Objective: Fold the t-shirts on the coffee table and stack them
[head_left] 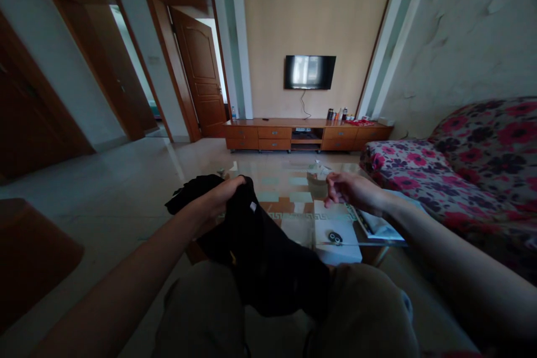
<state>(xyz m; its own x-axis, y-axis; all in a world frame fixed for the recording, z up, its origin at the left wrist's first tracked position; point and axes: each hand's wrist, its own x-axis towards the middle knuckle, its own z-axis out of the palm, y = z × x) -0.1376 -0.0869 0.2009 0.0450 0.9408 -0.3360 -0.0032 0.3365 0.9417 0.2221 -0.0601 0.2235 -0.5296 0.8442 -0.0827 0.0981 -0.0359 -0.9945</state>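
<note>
Black cloth with a small white label, apparently a garment (277, 263), drapes across my lap and between my knees. My left hand (224, 194) grips its upper edge near the label, with more dark fabric bunched beyond the wrist. Its exact kind cannot be made out in the dim light. Over the right side of the glass coffee table (289, 229), my right hand (346, 189) hovers apart from the cloth. The fingers there are loosely bent and spread, with nothing visible in them.
On the table, a white box (338, 254) has a small black object (335, 238) with two pale rings on it. Papers (380, 224) lie to the right. A flowered sofa (470, 173) stands at the right, a brown wooden piece at the left, a TV cabinet (274, 133) ahead.
</note>
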